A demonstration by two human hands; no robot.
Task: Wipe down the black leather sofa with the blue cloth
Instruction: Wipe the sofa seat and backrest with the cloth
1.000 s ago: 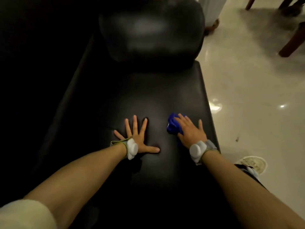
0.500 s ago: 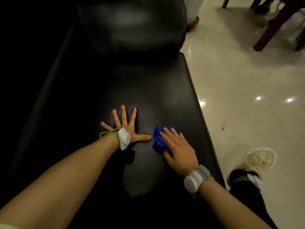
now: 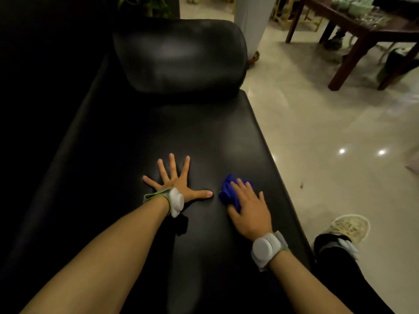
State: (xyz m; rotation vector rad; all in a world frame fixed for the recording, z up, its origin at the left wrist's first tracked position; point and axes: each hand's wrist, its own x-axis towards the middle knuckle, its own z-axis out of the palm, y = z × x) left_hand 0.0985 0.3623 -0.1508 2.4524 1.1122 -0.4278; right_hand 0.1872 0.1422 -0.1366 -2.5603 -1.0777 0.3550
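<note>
1. Surface: black leather sofa [image 3: 204, 137] seat, running away from the camera beside a glossy pale floor [image 3: 328, 137].
2. Right hand [image 3: 249, 209] – fingers laid flat over the blue cloth [image 3: 227, 193], pressing the bunched cloth onto the seat near its right edge.
3. Left hand [image 3: 179, 183] – fully spread, palm down on the leather, holding nothing; its thumb points toward the cloth, just apart from it.
4. Far end: padded armrest [image 3: 179, 57]; beyond it, a dark wooden table [image 3: 367, 30].

Bare arms, grey wristbands [image 3: 267, 249] w/ white pods, black trousers [image 3: 335, 264], cream sneaker [image 3: 350, 227].
</note>
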